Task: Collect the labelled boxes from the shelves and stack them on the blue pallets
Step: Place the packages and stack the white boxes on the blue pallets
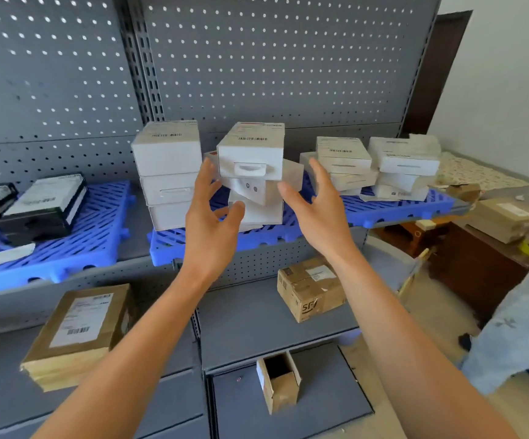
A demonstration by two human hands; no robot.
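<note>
Left hand raised with fingers spread wide and gently bent, holding nothing, just in front of the lower left edge of the middle stack of white boxes. Right hand likewise spread and empty, hovering at the stack's right side, palm turned inward; whether any fingertip touches cardboard cannot be told. Between the two hands, top white box with a barcode label on its lid and a pull tab on its front, sitting on lower boxes that are skewed and tilted. All resting on the middle blue pallet on the upper shelf. Just to the left, a straighter stack of three white boxes on the same pallet. Farther right, two lower piles of flat white boxes. Far left, black-and-white boxes lying on another blue pallet. Below on the grey shelf, near left, a brown labelled parcel; right of it a brown carton; nearer still, a small open cardboard box.
</note>
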